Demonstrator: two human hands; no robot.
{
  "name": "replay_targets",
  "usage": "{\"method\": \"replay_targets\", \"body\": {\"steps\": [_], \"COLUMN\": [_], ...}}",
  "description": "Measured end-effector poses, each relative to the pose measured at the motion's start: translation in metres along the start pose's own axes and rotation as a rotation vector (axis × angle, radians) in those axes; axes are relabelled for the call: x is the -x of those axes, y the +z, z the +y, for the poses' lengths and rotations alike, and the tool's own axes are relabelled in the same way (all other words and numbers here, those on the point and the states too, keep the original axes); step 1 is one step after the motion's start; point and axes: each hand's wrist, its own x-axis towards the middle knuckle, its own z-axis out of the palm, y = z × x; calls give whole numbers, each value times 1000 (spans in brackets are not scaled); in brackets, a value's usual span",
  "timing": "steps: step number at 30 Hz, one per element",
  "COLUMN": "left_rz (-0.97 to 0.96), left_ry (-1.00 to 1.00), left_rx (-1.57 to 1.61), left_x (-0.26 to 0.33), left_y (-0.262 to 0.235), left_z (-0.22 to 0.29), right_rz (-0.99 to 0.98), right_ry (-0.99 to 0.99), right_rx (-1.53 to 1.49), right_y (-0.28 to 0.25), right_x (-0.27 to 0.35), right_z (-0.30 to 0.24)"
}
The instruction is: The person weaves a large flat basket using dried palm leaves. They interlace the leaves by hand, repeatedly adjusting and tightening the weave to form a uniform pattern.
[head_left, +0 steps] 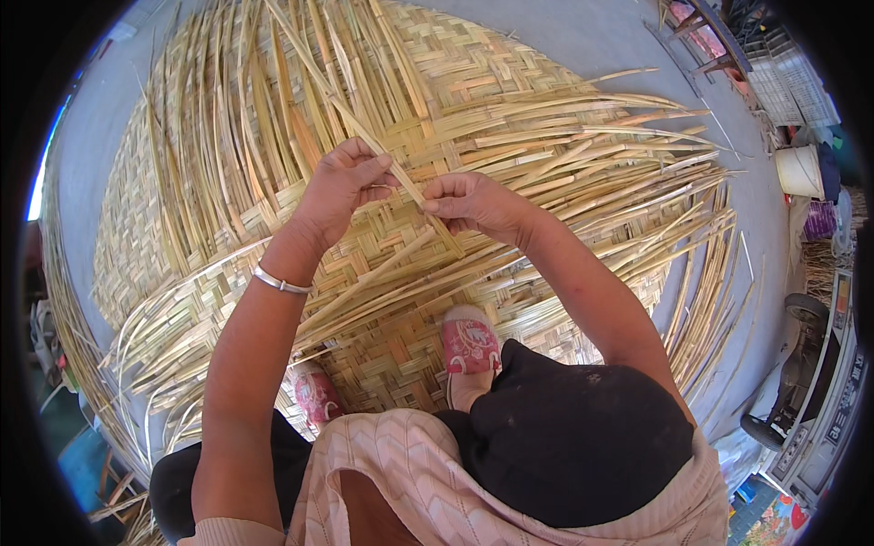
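Both of my hands grip one long, flat reed strip (407, 179) that slants from the upper left down toward the middle. My left hand (350, 180) pinches it between thumb and fingers, and a silver bangle circles that wrist. A little lower along the same strip, my right hand (469, 198) pinches it too. Under the hands spreads a large woven reed mat (391, 364) in a diagonal pattern. Loose unwoven strips (218, 155) fan upward at the left, and more strips (583, 136) run out to the right.
My feet in pink patterned slippers (472, 341) stand on the mat. Grey floor (619, 36) surrounds it. At the right are a white bucket (799, 171), a wire crate (787, 77) and a small wheeled vehicle (810, 364). Strip ends stick out past the mat's right edge.
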Motion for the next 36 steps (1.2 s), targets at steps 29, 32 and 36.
{"method": "replay_targets", "body": {"steps": [29,32,36], "left_rz": [188,232,213], "left_ry": [41,2,-83], "left_rx": [-419,-268,-190], "left_x": [5,5,5], "left_y": [14,12,8], "left_z": [-27,-32,-34], "right_rz": [159,140,110], "right_ry": [14,-67,-159], "right_rx": [452,659,805], "right_y": [11,9,7], "right_x": [-13,-19,-28], "right_z": [5,7,16]}}
